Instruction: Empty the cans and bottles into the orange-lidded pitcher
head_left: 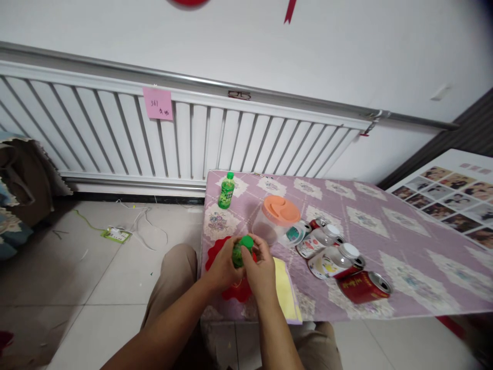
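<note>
At the near left corner of the table [435, 237], a bottle [238, 257] is held between both hands, over a red mat [235, 294]. Its body is wrapped by the curled left hand [224, 263]; its other side is clasped by the right hand [262, 262], whose thumb is laid just below the green cap [247, 241]. Whether the mat is touched by the bottle cannot be told. Farther back, a second bottle [226, 193] is stood upright. Just beyond the hands, a tub [265, 228] is topped by an orange lid [285, 206]. Two jars [330, 263] are grouped with cans [360, 288] to the right.
</note>
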The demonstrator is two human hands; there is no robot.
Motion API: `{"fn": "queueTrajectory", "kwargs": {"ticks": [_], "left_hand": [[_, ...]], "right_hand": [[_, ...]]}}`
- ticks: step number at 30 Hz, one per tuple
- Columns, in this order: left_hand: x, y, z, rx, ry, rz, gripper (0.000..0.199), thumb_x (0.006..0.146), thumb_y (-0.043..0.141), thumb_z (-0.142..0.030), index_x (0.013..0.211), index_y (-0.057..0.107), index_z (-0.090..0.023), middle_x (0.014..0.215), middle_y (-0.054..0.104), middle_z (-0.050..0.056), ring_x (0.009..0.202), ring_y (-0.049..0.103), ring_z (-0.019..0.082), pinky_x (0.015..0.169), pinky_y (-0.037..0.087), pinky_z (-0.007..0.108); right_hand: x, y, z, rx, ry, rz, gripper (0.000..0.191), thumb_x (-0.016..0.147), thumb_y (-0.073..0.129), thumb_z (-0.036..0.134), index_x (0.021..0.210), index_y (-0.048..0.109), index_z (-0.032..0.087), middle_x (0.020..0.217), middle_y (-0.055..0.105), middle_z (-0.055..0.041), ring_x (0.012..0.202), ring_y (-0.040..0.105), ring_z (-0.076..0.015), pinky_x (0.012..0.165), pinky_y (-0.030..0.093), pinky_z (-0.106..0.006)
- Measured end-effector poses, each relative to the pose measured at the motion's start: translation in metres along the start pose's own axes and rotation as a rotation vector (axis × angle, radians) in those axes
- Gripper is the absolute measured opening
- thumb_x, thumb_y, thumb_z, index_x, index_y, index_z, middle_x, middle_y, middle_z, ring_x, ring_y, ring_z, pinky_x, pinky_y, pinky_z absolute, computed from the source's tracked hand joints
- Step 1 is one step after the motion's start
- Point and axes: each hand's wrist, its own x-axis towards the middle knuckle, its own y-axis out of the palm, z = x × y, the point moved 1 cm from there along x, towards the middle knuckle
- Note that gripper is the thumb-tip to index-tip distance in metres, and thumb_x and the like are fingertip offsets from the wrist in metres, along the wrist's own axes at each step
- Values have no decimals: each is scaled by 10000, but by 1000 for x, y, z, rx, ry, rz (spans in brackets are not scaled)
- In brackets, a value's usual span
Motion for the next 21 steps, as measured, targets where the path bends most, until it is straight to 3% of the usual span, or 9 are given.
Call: {"fn": "queueTrajectory", "kwargs": {"ticks": [4, 8, 13, 21], "left_hand": [[0, 0, -1, 12, 3, -8, 662, 694, 702, -141, 1298, 436, -169, 1259, 591, 122, 1133, 612, 252, 987, 503, 399], [0, 0, -3, -8, 2, 6, 650, 701, 699, -130, 1294, 437, -175, 1234, 607, 112, 1101, 627, 241, 963, 512, 385], [-1, 1, -4, 24, -6, -17, 644, 695, 694, -116, 1286, 446, -174, 1237, 604, 118, 1110, 619, 245, 977, 505, 391], [-3, 2, 0, 103, -77, -38, 680, 693, 726, -165, 1313, 448, -183, 1274, 596, 112, 1148, 603, 252, 1028, 476, 411]], "right_hand": [[0, 0, 0, 42, -4, 41, 382, 788, 655, 368, 1150, 668, 243, 1208, 648, -73, 1072, 624, -231, 972, 501, -421], [0, 3, -3, 112, 81, -25, 571, 710, 743, 380, 1241, 590, 236, 1186, 670, -87, 1032, 647, -235, 906, 537, -414], [0, 3, 2, 138, 154, 0, 388, 715, 724, 414, 1043, 651, 220, 993, 704, -52, 910, 654, -217, 839, 542, -386], [10, -18, 7, 283, 123, -142, 409, 752, 737, 448, 1085, 673, 219, 1035, 736, -41, 966, 658, -205, 893, 509, -363]]}}
